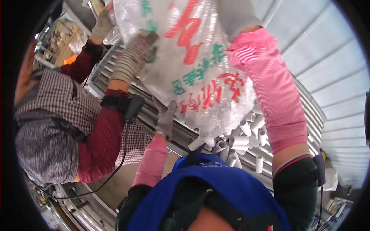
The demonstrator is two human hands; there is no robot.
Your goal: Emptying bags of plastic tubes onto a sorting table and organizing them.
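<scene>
A white woven plastic sack (192,65) with red and green print is tilted over a slatted metal table, its lower end down among short white plastic tubes (239,140). My left hand (165,121), in a grey glove, is closed on the sack's lower left edge. At the sack's upper right is my right hand (237,17), also gloved; its fingers run out of the picture at the top. On the left, a co-worker's striped-gloved hand (133,61) presses on the sack's side, and their other gloved hand (103,25) is at its upper left.
The slatted metal table (308,111) runs under the sack and tubes. Close on my left, a co-worker (50,146) leans in, a black cable (119,165) hanging from their arm. A ribbed pale metal wall (327,57) stands to the right.
</scene>
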